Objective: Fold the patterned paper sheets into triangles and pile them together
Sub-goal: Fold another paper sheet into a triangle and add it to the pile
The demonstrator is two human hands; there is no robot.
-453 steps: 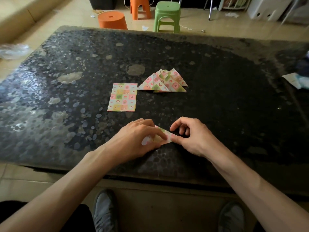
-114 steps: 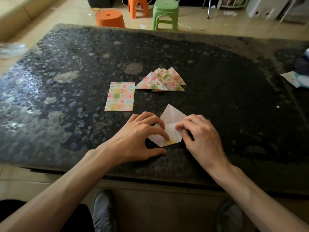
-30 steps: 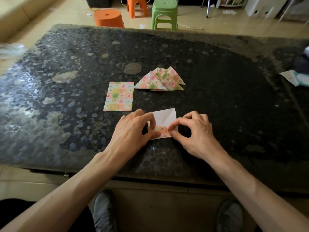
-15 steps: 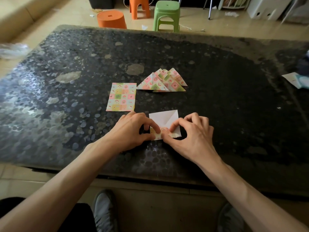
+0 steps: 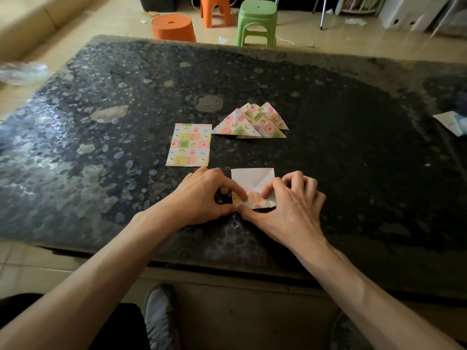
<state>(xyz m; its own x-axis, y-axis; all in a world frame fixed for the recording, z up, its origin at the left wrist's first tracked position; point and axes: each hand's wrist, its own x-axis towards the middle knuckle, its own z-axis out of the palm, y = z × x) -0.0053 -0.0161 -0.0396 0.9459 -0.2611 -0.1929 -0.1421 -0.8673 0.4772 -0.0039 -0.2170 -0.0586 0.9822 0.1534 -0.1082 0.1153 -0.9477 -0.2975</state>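
Note:
A paper sheet (image 5: 250, 178) lies white side up near the table's front edge, with a diagonal crease and its near edge turned up to show the pattern. My left hand (image 5: 204, 195) pinches that turned-up edge at its left end. My right hand (image 5: 290, 200) pinches it at the right end, fingers curled over the paper. A flat patterned sheet (image 5: 189, 144) lies farther back to the left. Beside it on the right sits a pile of folded patterned triangles (image 5: 250, 122), overlapping one another.
The dark pebble-patterned table (image 5: 353, 147) spreads wide on both sides. A white paper and a blue thing (image 5: 452, 122) lie at its right edge. Orange stools (image 5: 174, 27) and a green stool (image 5: 256, 20) stand on the floor behind. My shoes show under the front edge.
Over the last second both hands have drawn closer together along the sheet's turned-up near edge. The flat sheet and the triangle pile have not moved.

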